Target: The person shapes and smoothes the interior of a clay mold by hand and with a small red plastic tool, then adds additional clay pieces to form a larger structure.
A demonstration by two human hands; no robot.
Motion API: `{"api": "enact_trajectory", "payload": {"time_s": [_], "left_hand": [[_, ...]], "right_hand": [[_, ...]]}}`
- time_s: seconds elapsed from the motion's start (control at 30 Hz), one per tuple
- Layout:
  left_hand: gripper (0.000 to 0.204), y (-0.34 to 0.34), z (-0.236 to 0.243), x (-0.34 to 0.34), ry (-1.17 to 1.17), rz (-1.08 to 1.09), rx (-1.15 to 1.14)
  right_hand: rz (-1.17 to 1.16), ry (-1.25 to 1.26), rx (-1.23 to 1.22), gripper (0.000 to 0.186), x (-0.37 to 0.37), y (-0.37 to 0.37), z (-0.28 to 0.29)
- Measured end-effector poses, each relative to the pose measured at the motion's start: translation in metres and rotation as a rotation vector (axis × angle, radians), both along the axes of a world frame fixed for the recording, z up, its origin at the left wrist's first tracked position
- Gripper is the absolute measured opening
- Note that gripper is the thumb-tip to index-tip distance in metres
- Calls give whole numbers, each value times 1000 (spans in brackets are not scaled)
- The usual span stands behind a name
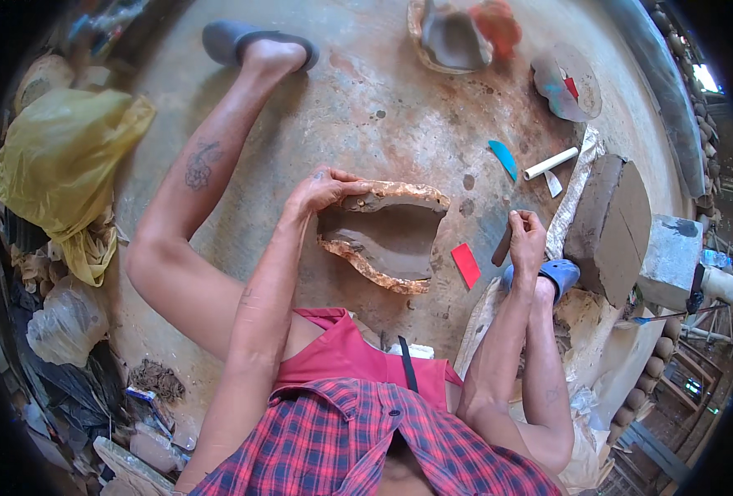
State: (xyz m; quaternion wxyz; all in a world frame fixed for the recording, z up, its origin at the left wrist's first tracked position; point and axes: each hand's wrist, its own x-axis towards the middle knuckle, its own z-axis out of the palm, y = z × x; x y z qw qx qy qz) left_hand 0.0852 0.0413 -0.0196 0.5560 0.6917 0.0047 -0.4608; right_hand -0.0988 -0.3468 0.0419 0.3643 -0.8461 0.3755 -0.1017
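Resting on the floor between the person's legs, a rough-rimmed mould [416, 192] lies with its hollow facing up, a layer of grey clay [387, 233] covering the inside; the left hand [327, 192] has its fingers closed over the upper left rim, probably to steady it. Off to its right, the right hand [528, 236] pinches a slim dark strip [503, 246], whether clay or tool I cannot tell, held clear of the mould. A red flat scraper [465, 265], a blue curved scraper [503, 159] and a white tube [551, 164] lie near that hand, presumably for easy reach, with a big clay block [610, 223] beyond. A second mould [417, 37] sits well apart at the top. The smooth concrete floor [366, 124] is stained and spotted; a yellow plastic bag [60, 165] and cluttered scraps line the room's left side, while the right edge looks dim and crowded
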Motion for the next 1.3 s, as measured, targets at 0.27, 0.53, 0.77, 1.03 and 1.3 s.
{"api": "enact_trajectory", "payload": {"time_s": [0.27,0.53,0.77,1.03,1.3], "left_hand": [[52,27,-6,-8,50,54,-196],[67,31,-12,-6,63,-40,-274],[74,29,19,-20,-153,274,-93],[67,19,34,-132,-295,989,392],[43,-40,44,-193,599,957,-338]], "right_hand": [[-46,-29,21,27,-6,-22,-13],[-43,-38,22,27,-9,-30,-12],[-81,28,-53,31,3,-45,-18],[126,128,-454,44,31,1,-14],[480,221,187,60,57,104,0]]}}
